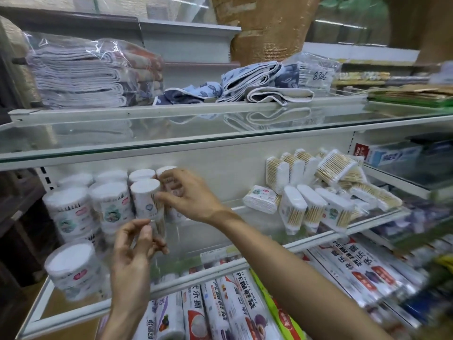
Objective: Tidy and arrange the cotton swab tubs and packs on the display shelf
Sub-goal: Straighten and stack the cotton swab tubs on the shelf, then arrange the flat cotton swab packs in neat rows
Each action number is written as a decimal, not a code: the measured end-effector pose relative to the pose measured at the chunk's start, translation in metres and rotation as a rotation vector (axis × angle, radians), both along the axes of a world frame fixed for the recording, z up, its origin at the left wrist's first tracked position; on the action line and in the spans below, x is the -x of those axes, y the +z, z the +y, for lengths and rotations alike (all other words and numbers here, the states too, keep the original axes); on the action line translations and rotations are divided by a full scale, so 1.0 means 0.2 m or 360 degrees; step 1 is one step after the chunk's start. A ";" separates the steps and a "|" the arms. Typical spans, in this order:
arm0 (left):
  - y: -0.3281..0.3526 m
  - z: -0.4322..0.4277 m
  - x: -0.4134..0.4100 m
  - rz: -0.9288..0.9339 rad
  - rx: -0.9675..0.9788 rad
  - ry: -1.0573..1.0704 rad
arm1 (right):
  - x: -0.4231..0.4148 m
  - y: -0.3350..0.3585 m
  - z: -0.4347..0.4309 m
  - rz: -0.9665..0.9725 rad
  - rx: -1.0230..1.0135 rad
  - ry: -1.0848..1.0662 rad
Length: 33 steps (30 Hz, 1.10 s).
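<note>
Left hand [132, 256] pinches a narrow clear swab tub [158, 228]; right hand [190, 193] has its grip curled round a tall white tub [163, 170]. Round white tubs [110, 200] stand grouped at the glass shelf's [208, 244] left end. Clear swab packs [318, 207] at the right end lie jumbled and probably remain to do.

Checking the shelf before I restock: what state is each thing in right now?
Left hand: holds the lower slim tub.
Right hand: grips the rear slim tub.
Front wide tub: closed, at the shelf front.
Stacked wide tubs: upright, closed.
Swab packs: leaning, sealed.
Flat pack: lying down.
</note>
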<state>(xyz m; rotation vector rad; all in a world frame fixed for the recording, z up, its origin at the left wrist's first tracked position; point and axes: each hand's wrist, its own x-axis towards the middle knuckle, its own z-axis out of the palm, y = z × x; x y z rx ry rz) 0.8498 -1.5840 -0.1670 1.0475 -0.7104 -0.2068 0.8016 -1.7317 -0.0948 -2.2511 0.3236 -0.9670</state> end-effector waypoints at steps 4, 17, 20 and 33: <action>0.00 -0.02 0.02 0.0140 0.0093 -0.0193 | 0.23 -0.03 -0.04 -0.0206 -0.0449 -0.0142; 0.03 -0.36 0.32 0.0383 0.0141 -0.0514 | 0.73 -0.13 -0.18 -0.0205 -0.0884 -0.0015; 0.04 -0.48 0.41 0.0383 0.0137 -0.0503 | 0.85 -0.12 -0.27 -0.0122 -0.0798 0.0049; 0.03 -0.96 0.88 -0.0687 -0.0953 -0.0237 | 1.26 0.04 -0.79 -0.0453 -0.0778 -0.0037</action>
